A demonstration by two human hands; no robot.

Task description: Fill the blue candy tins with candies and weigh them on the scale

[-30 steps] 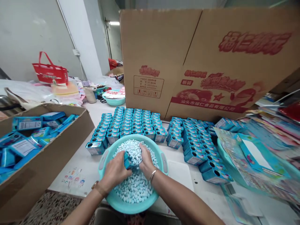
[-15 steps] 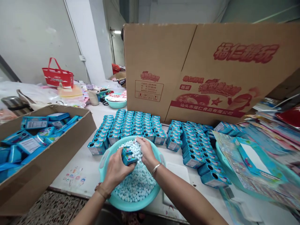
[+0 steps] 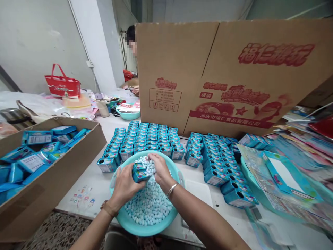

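A teal basin [image 3: 130, 224] full of small pale blue and white candies [image 3: 149, 205] sits at the near table edge. My left hand [image 3: 124, 185] grips a small blue box [image 3: 138, 172] above the candy heap. My right hand [image 3: 160, 168] is cupped against the box's open top, fingers curled over a scoop of candies. Behind the basin stand rows of open blue boxes [image 3: 145, 139], with more rows of boxes [image 3: 218, 159] to the right.
A cardboard carton [image 3: 49, 173] of flat blue boxes stands at left. A big upright cardboard sheet [image 3: 234, 73] walls off the back. Printed sheets and a teal tray [image 3: 286, 173] lie at right. A red bag [image 3: 63, 84], a far bowl [image 3: 128, 113] and another person [image 3: 131, 45] are behind.
Both hands have lifted out of the candy heap with the blue box and moved slightly toward the far side of the basin. A person has appeared behind the cardboard sheet.
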